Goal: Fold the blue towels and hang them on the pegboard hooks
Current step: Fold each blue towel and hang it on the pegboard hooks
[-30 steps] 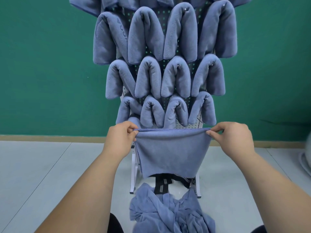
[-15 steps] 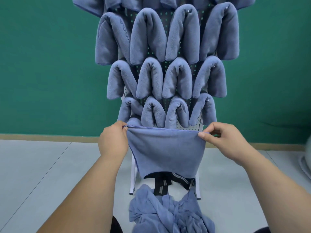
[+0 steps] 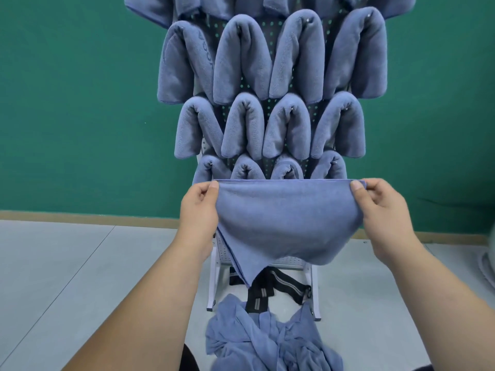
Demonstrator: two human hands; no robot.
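Nearest, a pile (image 3: 270, 341) of loose towels lies on the floor. Above it, the left hand (image 3: 199, 207) and right hand (image 3: 380, 207) each pinch a top corner of one towel (image 3: 286, 220). Its taut edge runs left to right and the cloth sags below. The pegboard (image 3: 268, 24) stands directly behind, about equally near both hands. Any free hook is probably hidden behind the towel.

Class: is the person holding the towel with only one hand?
No: left hand and right hand each pinch a top corner of the towel.
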